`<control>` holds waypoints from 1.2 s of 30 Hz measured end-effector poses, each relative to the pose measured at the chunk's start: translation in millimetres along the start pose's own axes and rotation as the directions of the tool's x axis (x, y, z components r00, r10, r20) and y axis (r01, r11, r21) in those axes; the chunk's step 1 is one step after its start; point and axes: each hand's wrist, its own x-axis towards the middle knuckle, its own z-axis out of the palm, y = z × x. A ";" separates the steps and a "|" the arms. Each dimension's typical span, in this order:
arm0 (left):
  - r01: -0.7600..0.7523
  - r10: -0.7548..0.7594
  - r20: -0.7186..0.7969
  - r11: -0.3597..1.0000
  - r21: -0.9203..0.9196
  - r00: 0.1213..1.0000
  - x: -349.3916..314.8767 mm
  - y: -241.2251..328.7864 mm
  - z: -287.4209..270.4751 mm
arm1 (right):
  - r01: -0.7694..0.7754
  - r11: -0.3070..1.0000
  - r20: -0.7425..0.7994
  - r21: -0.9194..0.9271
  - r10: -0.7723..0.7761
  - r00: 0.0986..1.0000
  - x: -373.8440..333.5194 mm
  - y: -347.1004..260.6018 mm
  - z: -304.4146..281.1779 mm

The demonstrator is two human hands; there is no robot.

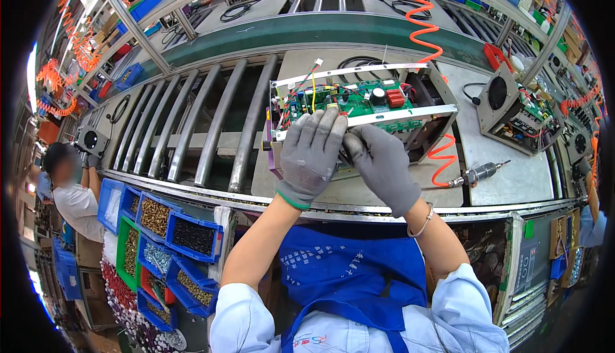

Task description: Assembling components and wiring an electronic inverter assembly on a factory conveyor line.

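In front of me lies an open metal chassis with a green circuit board (pixel 365 98) inside, along with coloured wires, a black round part and a red block. My left hand (pixel 312 151), in a grey glove, reaches over the chassis's near metal rail (pixel 410 115). Its fingers are pressed together, tips at a small pale connector among the wires. Close beside it, my right hand (pixel 386 168), also gloved, is closed at the same rail with its fingers curled. Whatever sits in either hand's fingertips is hidden by the gloves.
A powered screwdriver (pixel 480 172) on an orange coiled hose lies to the right. Behind it stands another open unit (pixel 520 111) with a fan. Metal rollers (pixel 211 122) run left, above blue bins (pixel 194 236) of screws. Another person (pixel 73 193) works at far left.
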 end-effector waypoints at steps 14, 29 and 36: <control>0.021 -0.021 0.018 1.000 0.012 1.000 3.8 1.5 -4.3 | -0.113 0.992 0.128 0.053 0.105 0.986 -7.8 14.1 -20.2; 0.468 -0.560 0.175 0.796 0.383 0.810 -138.1 -9.9 -105.7 | -0.039 0.540 0.226 -0.840 0.415 0.881 -136.0 278.3 -248.1; 0.286 -0.871 0.480 0.488 0.825 0.101 -193.9 -71.3 -176.3 | 0.061 0.638 0.348 -0.767 0.334 0.876 -119.0 315.8 -238.0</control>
